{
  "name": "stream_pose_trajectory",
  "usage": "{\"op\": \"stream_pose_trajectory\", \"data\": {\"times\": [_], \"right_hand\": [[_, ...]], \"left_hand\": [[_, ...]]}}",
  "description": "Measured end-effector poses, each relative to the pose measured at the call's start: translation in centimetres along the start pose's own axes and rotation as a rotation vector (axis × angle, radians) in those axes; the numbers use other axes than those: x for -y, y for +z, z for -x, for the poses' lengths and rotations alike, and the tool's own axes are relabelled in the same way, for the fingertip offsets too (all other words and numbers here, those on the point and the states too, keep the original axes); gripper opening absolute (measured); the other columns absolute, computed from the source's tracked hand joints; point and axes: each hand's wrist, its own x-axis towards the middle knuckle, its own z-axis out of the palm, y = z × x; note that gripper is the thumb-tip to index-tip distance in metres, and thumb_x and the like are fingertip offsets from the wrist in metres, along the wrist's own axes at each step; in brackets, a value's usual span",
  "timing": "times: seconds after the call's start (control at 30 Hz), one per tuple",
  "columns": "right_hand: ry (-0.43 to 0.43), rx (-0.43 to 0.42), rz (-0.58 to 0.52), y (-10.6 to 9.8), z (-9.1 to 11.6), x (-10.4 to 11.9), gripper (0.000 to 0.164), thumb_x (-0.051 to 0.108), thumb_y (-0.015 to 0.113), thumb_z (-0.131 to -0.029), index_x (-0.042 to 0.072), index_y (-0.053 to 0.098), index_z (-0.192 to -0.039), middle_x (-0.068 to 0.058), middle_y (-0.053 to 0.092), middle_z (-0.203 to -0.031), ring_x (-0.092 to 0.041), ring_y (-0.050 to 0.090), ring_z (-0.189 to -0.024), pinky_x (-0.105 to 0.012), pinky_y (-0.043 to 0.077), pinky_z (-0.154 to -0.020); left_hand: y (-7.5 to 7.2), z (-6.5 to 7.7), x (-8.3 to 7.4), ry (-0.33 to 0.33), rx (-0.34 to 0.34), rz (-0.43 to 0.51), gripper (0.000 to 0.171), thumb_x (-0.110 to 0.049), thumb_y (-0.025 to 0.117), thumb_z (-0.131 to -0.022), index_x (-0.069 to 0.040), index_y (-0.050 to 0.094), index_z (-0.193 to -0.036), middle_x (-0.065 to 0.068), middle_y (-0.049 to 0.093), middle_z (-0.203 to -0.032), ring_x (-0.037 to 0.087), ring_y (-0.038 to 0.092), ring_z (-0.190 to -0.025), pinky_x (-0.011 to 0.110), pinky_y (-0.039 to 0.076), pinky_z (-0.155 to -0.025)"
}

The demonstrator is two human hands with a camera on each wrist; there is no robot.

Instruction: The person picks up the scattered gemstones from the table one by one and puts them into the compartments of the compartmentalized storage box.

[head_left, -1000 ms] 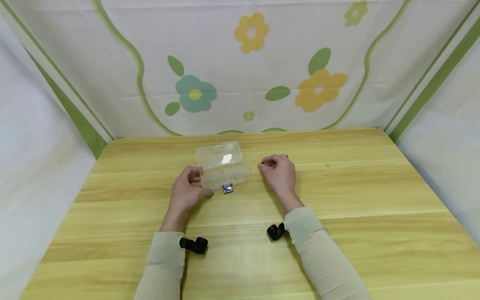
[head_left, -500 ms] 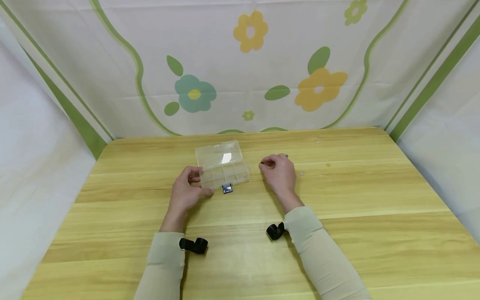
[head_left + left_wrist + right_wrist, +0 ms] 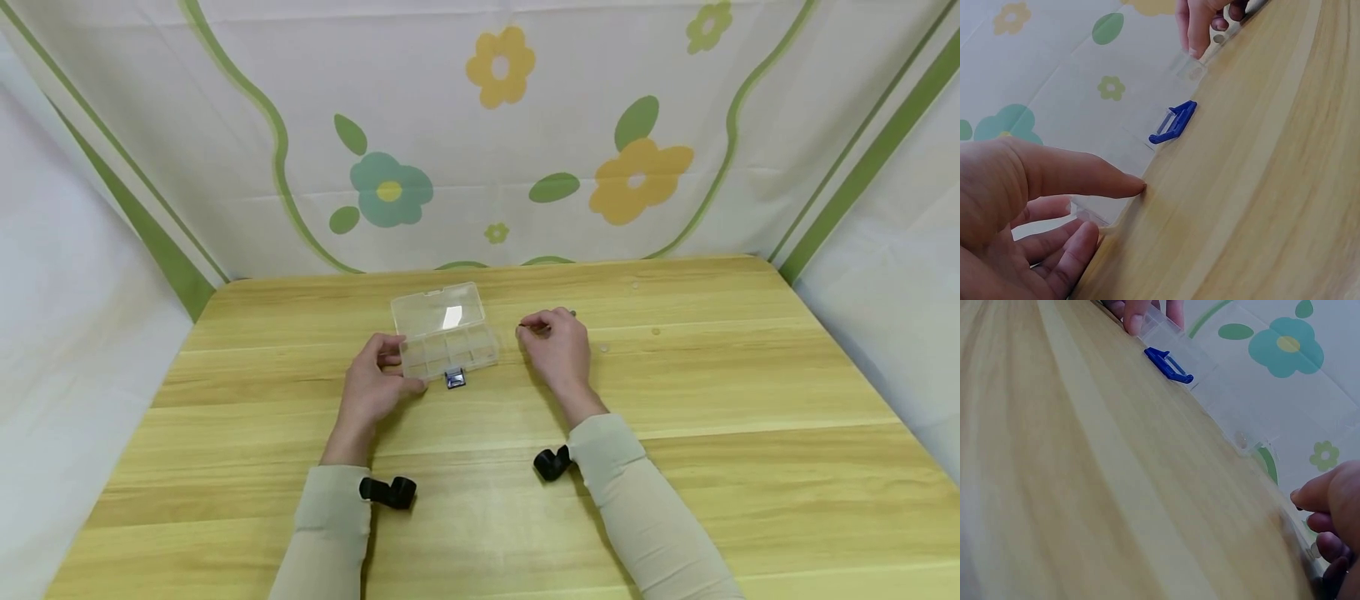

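Observation:
A clear plastic compartment box (image 3: pixel 471 347) lies on the table, its lid (image 3: pixel 420 313) tipped back. The blue latch (image 3: pixel 455 379) hangs at its front edge. My left hand (image 3: pixel 370 385) holds the box's left end, thumb at the front corner and fingers along the side. To the right of the box, my right hand (image 3: pixel 561 346) pinches a tiny dark piece (image 3: pixel 1298 508) between thumb and forefinger; its exact kind is too small to tell. The right wrist view shows a small pale round piece (image 3: pixel 1241 439) in the box's end nearest the right hand.
Small pale round pieces lie right of the right hand: a clear one (image 3: pixel 604 347), a yellowish one (image 3: pixel 656 332) and one farther back (image 3: pixel 634 285). A small dark green thing (image 3: pixel 573 313) shows just behind that hand. A flowered cloth (image 3: pixel 480 150) hangs behind the wooden table (image 3: pixel 465 517).

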Motion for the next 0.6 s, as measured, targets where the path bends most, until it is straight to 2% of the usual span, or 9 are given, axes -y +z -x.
{"op": "stream_pose_trajectory", "data": {"times": [0.37,0.6], "right_hand": [[0.009,-0.007,-0.057,0.04,0.04,0.09,0.012,0.021,0.082,-0.094,0.013,0.083,-0.101,-0.005,0.072,-0.104,-0.026,0.071,-0.093,-0.042,0.059,-0.084],[-0.03,-0.003,-0.114,0.14,-0.02,0.21,0.01,0.019,0.083,-0.093,0.011,0.084,-0.1,-0.007,0.073,-0.102,-0.023,0.065,-0.085,-0.032,0.053,-0.077]], "left_hand": [[0.14,0.14,-0.24,-0.005,-0.001,-0.013,0.075,0.01,0.084,-0.076,-0.01,0.059,-0.144,0.019,0.06,-0.14,0.036,0.063,-0.122,0.048,0.053,-0.108],[0.26,0.27,-0.35,0.001,-0.006,-0.021,0.075,0.011,0.083,-0.074,-0.009,0.059,-0.143,0.019,0.06,-0.139,0.036,0.061,-0.122,0.048,0.052,-0.107]]}}
